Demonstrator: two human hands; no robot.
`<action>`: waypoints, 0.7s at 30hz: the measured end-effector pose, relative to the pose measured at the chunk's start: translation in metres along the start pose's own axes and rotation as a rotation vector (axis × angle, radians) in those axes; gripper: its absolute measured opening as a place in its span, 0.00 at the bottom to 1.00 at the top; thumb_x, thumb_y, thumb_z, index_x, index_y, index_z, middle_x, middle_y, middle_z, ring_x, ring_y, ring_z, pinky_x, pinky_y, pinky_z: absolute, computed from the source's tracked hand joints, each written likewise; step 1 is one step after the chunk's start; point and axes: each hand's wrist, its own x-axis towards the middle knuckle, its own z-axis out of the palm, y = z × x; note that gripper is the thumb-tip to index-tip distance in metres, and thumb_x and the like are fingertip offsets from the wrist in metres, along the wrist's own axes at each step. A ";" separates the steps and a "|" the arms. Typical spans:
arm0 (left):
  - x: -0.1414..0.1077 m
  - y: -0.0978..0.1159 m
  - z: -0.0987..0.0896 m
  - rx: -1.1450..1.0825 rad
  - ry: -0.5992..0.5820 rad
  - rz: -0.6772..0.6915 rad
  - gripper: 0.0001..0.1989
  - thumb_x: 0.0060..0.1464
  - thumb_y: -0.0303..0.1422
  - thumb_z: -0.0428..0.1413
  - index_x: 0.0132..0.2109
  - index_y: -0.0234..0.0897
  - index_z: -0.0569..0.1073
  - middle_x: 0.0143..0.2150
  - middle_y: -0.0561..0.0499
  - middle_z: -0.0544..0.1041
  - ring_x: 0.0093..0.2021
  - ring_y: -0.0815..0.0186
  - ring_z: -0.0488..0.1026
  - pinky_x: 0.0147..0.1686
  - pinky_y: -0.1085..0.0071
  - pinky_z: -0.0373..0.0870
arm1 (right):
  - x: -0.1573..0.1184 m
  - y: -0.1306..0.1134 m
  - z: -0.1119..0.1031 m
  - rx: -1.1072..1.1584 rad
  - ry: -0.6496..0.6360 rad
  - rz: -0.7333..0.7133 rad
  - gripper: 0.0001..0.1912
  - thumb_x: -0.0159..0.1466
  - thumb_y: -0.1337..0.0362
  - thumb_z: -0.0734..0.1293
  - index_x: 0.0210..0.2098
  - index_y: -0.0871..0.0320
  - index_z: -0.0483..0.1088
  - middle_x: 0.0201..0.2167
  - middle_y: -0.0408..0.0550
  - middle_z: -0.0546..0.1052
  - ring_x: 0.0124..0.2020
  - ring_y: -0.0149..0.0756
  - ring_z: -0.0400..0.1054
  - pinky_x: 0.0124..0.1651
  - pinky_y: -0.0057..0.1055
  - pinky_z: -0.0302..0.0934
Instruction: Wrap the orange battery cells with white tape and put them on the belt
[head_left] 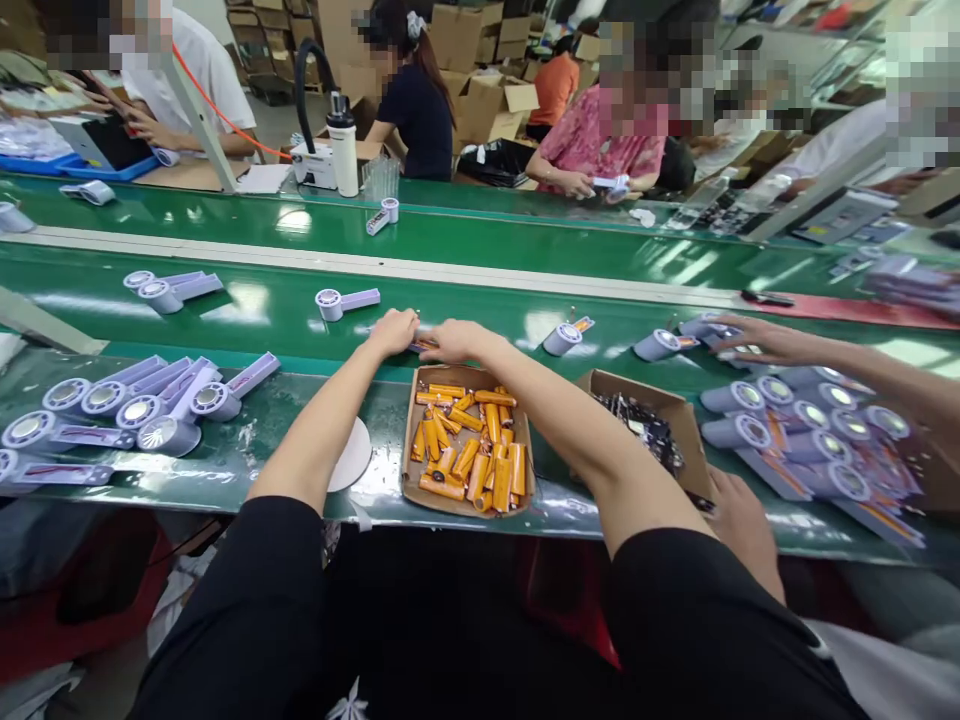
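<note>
Both my hands are out over the green belt, close together, with fingers curled down on a mostly hidden lavender handheld fan (424, 335). My left hand (394, 332) is closed at its left side. My right hand (454, 342) is closed at its right, where a little orange shows under the fingers. Just below my wrists stands a cardboard box (409, 480) filled with orange wrapped batteries (466, 455). Another handheld fan (330, 304) lies on the belt left of my left hand. To the right lies a fan with an orange battery in its handle (564, 338).
Several lavender fans (139, 410) lie at left, more are piled (814, 430) at right. A box of small dark parts (637, 430) stands right of my forearm. A co-worker's hand (772, 340) reaches in from the right. A white disc (351, 455) lies by my left arm.
</note>
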 end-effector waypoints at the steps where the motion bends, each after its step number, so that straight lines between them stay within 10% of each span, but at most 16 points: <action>1: -0.010 0.002 -0.004 0.008 0.017 0.002 0.19 0.76 0.39 0.47 0.63 0.35 0.75 0.69 0.35 0.75 0.71 0.48 0.67 0.70 0.47 0.66 | -0.018 0.002 -0.004 0.036 0.055 -0.003 0.23 0.74 0.54 0.70 0.65 0.54 0.78 0.53 0.59 0.86 0.50 0.49 0.80 0.52 0.38 0.67; 4: -0.065 -0.005 -0.009 0.036 0.063 0.069 0.24 0.73 0.39 0.52 0.70 0.36 0.70 0.78 0.35 0.66 0.79 0.43 0.55 0.76 0.42 0.54 | -0.086 0.001 0.000 0.166 0.117 -0.050 0.17 0.75 0.57 0.67 0.56 0.56 0.83 0.47 0.55 0.87 0.45 0.45 0.79 0.48 0.37 0.66; 7: -0.153 -0.034 -0.005 0.025 0.072 0.231 0.24 0.74 0.44 0.50 0.68 0.38 0.74 0.70 0.38 0.76 0.72 0.48 0.67 0.73 0.48 0.62 | -0.138 -0.014 0.026 0.117 0.011 -0.038 0.15 0.70 0.57 0.73 0.51 0.57 0.83 0.43 0.55 0.87 0.45 0.49 0.79 0.48 0.39 0.65; 12: -0.281 -0.097 0.009 0.033 0.117 0.203 0.28 0.69 0.55 0.55 0.62 0.40 0.80 0.65 0.41 0.81 0.69 0.42 0.69 0.71 0.45 0.67 | -0.135 -0.026 0.059 -0.025 0.043 0.026 0.18 0.68 0.58 0.77 0.54 0.59 0.81 0.54 0.61 0.85 0.59 0.57 0.75 0.56 0.43 0.62; 17: -0.325 -0.120 0.012 0.129 0.021 0.209 0.29 0.64 0.48 0.62 0.67 0.40 0.76 0.75 0.42 0.72 0.72 0.36 0.64 0.70 0.40 0.69 | -0.129 -0.009 0.047 0.494 0.174 -0.031 0.11 0.62 0.62 0.79 0.43 0.58 0.81 0.50 0.55 0.86 0.55 0.50 0.78 0.60 0.44 0.67; 21: -0.333 -0.091 -0.002 0.164 0.186 0.308 0.24 0.65 0.42 0.64 0.64 0.37 0.77 0.68 0.38 0.79 0.73 0.36 0.63 0.71 0.37 0.68 | -0.171 -0.026 0.037 1.206 0.410 -0.126 0.21 0.58 0.51 0.83 0.42 0.56 0.77 0.48 0.53 0.86 0.48 0.45 0.82 0.52 0.42 0.76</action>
